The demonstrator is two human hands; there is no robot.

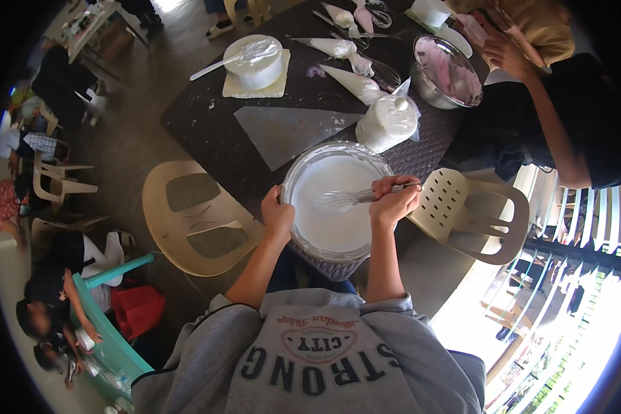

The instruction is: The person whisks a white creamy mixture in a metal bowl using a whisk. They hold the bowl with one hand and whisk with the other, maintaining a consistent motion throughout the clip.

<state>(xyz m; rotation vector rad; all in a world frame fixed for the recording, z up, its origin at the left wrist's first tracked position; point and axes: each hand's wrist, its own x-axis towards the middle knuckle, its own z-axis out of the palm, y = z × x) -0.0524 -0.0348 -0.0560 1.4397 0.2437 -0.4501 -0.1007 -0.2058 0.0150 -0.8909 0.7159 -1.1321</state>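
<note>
Your right hand (393, 200) is fisted shut round the whisk (355, 199) handle, knuckles up, wires lying low in the white cream near the bowl's middle. Judging by that, the step in hand is whipping. To do it well: keep the wrist loose and let it do the work, not the whole arm; tilt the whisk so the wires sweep thru the cream instead of scraping the base; cover the edges too, where cream looks to sit thicker, tho the fisheye bends the rim so I can't be sure.

Your left hand (277, 214) is curled closed on the bowl's (303, 162) near-left rim, thumb over the top, fingers prob. under, hidden from view. Keep that grip firm, since the bowl sits at the near edge of the dark table (207, 124), partly over your lap, and could slide w/ hard strokes.

Further out: just beyond the bowl, far right, a white tied bag (388, 123). Past it, piping bags (355, 83) and a metal bowl of pink cream (448, 72). Far left on the table, a white cake (255, 62) on a square board w/ a spatula across it. A 2nd person's hand (504, 52) works at the far right corner. Beige chairs stand left (190, 217) and right (472, 214) of you.
</note>
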